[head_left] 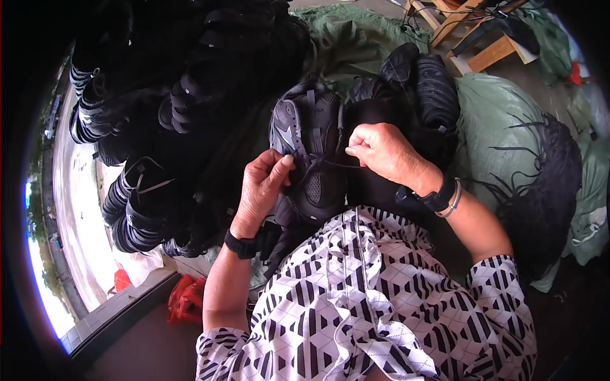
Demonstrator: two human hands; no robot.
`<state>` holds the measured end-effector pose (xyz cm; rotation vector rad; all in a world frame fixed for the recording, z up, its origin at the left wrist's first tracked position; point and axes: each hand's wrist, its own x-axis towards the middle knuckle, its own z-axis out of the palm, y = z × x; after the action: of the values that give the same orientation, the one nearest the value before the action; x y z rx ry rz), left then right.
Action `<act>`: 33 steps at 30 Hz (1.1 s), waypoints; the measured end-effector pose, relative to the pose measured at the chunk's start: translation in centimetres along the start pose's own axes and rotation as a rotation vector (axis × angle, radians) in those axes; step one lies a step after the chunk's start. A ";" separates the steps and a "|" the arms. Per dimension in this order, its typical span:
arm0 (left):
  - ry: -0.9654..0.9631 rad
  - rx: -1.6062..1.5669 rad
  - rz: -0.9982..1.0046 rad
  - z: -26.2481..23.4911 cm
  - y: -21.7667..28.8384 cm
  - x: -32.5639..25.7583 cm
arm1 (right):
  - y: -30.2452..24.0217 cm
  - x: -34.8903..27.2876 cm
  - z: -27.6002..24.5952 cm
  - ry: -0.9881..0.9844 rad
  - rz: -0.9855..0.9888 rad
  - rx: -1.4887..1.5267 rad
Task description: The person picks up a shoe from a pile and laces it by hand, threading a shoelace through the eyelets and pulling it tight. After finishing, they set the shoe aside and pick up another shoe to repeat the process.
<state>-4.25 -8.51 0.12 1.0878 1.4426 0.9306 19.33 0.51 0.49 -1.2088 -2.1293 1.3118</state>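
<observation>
A black sneaker lies in front of my lap, its toe toward me and its collar pointing away. A thin black shoelace crosses its lower eyelets and runs out to the right. My right hand is closed in a pinch on that stretch of lace, just off the shoe's right side. On the left side, the thumb and forefinger of my left hand are pressed together beside the eyelet row. What they pinch is too small and dark to make out.
Stacked black shoe uppers pile up on the left. More dark shoes lie beyond my right hand. A bundle of black laces rests on a green woven sack. A red plastic bag sits lower left, and wooden legs stand at far right.
</observation>
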 end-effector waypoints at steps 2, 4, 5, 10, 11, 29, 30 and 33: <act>-0.004 -0.048 0.020 0.0 0.0 -0.1 | -0.8 -0.2 -0.2 0.002 0.047 0.013; 0.005 -0.100 -0.013 0.1 0.0 -0.2 | -1.0 -0.1 -0.2 0.007 0.091 0.025; 0.008 -0.103 -0.014 0.1 -0.1 -0.2 | -0.8 -0.2 -0.2 0.018 0.080 0.016; -0.015 -0.006 0.003 0.1 -0.2 0.2 | 1.5 0.1 1.4 0.235 -0.354 -0.208; -0.013 -0.008 0.004 0.2 -0.1 0.3 | 1.7 0.1 1.5 0.254 -0.395 -0.230; 0.064 0.025 0.034 0.3 0.4 1.3 | -0.5 0.0 0.0 -0.115 0.051 0.068; 0.066 0.023 0.032 0.3 0.4 1.4 | -0.5 -0.1 0.1 -0.077 -0.017 0.017; 0.129 0.269 0.102 0.3 1.1 1.7 | 0.1 0.0 -0.1 0.005 -0.246 -0.174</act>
<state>-3.83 -6.60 0.69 1.3297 1.6664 0.9093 19.39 0.60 0.46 -0.9717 -2.3408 1.0363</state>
